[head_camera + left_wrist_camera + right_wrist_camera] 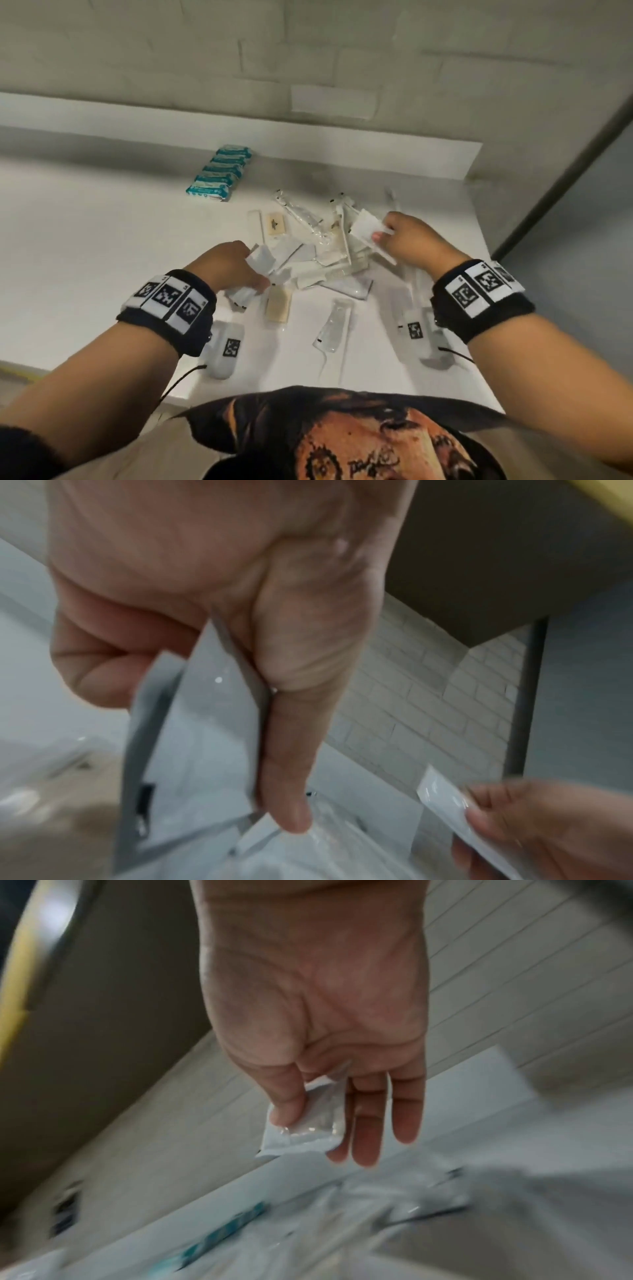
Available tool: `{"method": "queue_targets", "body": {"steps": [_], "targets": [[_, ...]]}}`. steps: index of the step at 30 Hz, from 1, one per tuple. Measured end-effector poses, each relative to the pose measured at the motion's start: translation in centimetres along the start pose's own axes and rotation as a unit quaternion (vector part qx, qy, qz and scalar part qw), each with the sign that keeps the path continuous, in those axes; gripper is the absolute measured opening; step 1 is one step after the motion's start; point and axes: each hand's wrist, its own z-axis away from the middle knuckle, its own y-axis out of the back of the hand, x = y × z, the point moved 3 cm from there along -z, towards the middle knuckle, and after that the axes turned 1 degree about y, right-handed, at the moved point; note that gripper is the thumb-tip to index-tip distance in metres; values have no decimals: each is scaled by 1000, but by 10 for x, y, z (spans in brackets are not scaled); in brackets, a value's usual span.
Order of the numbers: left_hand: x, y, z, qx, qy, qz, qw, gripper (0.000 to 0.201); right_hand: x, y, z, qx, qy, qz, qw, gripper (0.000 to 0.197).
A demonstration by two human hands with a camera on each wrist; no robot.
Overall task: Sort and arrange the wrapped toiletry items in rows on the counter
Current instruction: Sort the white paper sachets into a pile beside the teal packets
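On the white worktop [102, 222] a loose heap of clear and white wrapped toiletry packets [322, 253] lies near the middle, with a finished row of teal-and-white wrapped bars [221, 173] toward the back edge. The left hand [229, 267] has its thumb and curled fingers [284, 750] clamped on several flat white sachets [205, 723] at the heap's left side. The right hand [411, 243] pinches one small white sachet [304, 1123] between thumb and forefinger, its other fingers straight, above the heap's right side. The step in hand looks like gathering matching sachets. Best to pass the single sachet into the left-hand stack squarely, edges aligned, then lay them as a row beside the teal bars, leaving the beige wrapped soap bars [279, 303] for their own line.
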Motion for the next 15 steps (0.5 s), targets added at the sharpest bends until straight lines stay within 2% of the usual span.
{"method": "queue_targets", "body": {"steps": [2, 4, 6, 8, 10, 13, 15], "targets": [[14, 7, -2, 2, -27, 10, 1000, 41, 29, 14, -2, -5, -70, 18, 997, 25], [29, 10, -6, 13, -54, 16, 998, 33, 44, 15, 3, -59, -101, 69, 991, 37], [46, 5, -13, 12, -94, -10, 995, 31, 46, 8, 9, -107, -96, 79, 986, 40], [63, -5, -18, 1, -138, -42, 990, 31, 44, 0, 12, -121, -72, 36, 989, 30], [80, -16, -18, -25, -189, -66, 979, 28, 42, -2, 13, -99, -56, 3, 993, 20], [102, -35, -9, -69, -271, -135, 951, 25, 45, 6, 11, -12, -78, -52, 996, 19], [109, -47, -8, -98, -293, -169, 936, 24, 52, 13, 9, 11, -91, -61, 994, 17]]}}
